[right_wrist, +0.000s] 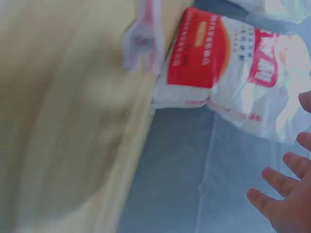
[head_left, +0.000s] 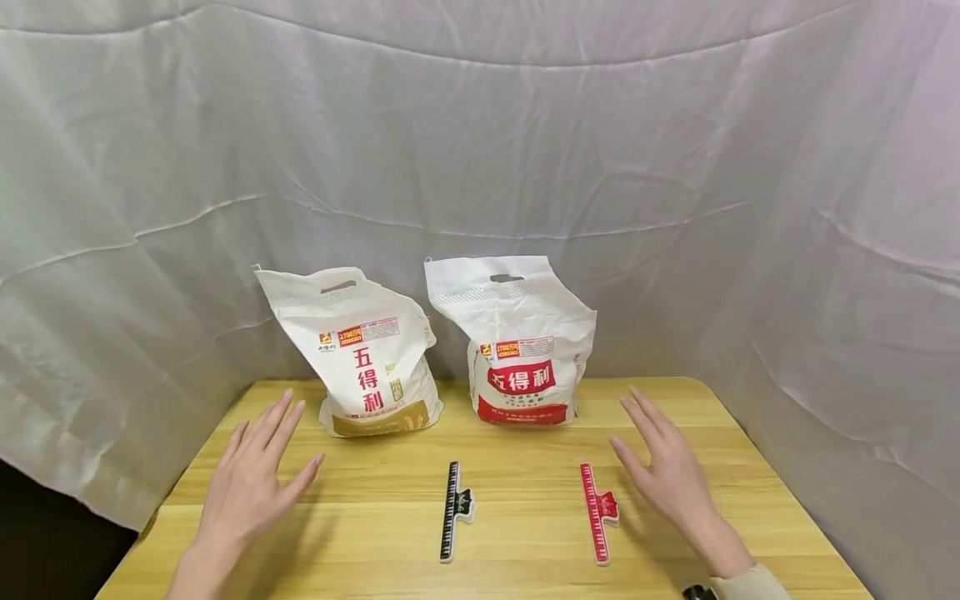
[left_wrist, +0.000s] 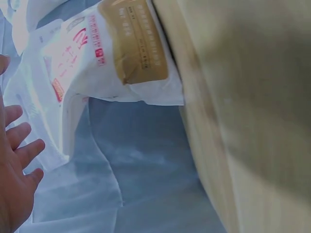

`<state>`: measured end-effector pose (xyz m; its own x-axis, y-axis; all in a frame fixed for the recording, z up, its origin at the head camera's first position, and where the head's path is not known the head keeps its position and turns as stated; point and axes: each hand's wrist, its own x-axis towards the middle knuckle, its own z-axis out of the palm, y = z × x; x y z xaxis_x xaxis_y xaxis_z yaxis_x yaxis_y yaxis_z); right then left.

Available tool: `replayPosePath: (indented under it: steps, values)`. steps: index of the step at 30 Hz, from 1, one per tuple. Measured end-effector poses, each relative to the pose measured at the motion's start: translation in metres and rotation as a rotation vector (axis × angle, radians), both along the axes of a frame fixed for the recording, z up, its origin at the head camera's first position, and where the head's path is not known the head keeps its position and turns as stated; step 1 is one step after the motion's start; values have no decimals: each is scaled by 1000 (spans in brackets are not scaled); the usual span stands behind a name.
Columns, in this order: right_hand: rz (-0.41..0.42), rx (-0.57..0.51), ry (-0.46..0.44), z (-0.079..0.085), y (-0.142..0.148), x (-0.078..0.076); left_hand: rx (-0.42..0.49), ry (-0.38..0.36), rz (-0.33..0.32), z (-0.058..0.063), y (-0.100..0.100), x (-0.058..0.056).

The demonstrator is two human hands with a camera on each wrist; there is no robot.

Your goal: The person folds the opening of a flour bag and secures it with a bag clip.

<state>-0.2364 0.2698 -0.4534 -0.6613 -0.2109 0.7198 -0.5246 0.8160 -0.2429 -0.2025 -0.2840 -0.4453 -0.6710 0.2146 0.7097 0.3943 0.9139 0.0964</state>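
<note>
My left hand (head_left: 251,479), fingers spread and holding nothing, hovers over the left of the table. Beyond its fingertips stands a white flour bag (head_left: 367,354) with a gold band and a handle slot. On the other side my right hand (head_left: 667,467) is likewise spread and bare. Nearest to it lies a red clip (head_left: 595,512) with a long piano-key bar. A black clip (head_left: 450,510) of the same shape lies mid-table. Behind the clips stands a second white flour bag (head_left: 525,350), this one with a red band. In the right wrist view the red clip (right_wrist: 144,39) is blurred.
The wooden table (head_left: 525,467) has rounded back corners. Grey-white cloth (head_left: 480,142) hangs behind it and along both sides, close to the bags. A dark area (head_left: 52,533) shows at the lower left, past the cloth.
</note>
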Motion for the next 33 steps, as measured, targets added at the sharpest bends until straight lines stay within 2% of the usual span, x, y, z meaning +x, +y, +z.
replayPosePath:
  steps: [9, 17, 23, 33]
  values:
    - [63, -30, 51, 21, -28, -9, -4, 76, -34, 20, 7, -13]
    - [130, -25, 95, 38, -51, -28, -10, 99, -55, 36, 16, -26]
    - [187, -39, 141, 48, -69, -39, 17, 113, -91, 41, 28, -37]
    - [286, -92, 165, 59, -102, -56, 30, 138, -92, 53, 40, -57]
